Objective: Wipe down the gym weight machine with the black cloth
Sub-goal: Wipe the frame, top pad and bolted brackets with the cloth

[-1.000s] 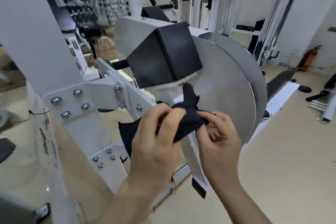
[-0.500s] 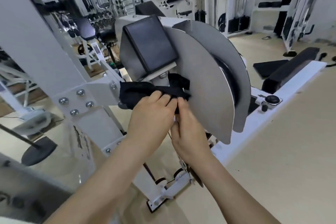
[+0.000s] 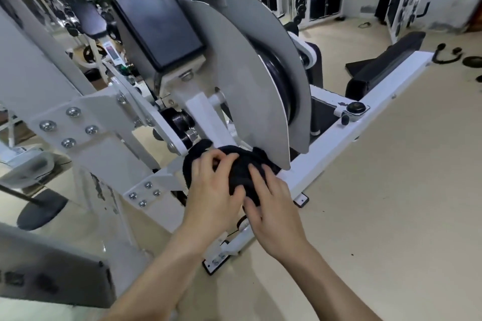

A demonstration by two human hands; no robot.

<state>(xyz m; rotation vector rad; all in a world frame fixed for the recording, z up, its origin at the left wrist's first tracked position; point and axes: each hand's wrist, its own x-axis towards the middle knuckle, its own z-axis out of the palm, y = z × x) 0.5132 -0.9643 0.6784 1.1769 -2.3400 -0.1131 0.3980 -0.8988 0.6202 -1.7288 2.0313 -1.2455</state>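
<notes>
1. Plate (image 3: 68, 125): a white bolted frame joint at far left, well apart from both hands.
2. Pad (image 3: 156, 23): black and tilted, set high on the machine above the pivot.
3. Left hand (image 3: 211, 190): its fingers are curled into the cloth and grip the left half.
4. Cloth (image 3: 241, 167): black and bunched at the foot of the white arm (image 3: 208, 122), touching the disc's lower edge.
5. Disc (image 3: 247, 73): a grey upright guard plate with a dark wheel behind it.
6. Right hand (image 3: 272, 206): fingers laid over the cloth with the thumb under its lower edge, pinching it.
7. Rail (image 3: 365, 117): a white base beam running off to the right, just below the cloth.
8. Step, as judged: the low parts around the arm's foot are being wiped. The next move probably calls for pressing the wad firmly and drawing it along the disc edge or the rail, clear of the bolts.
</notes>
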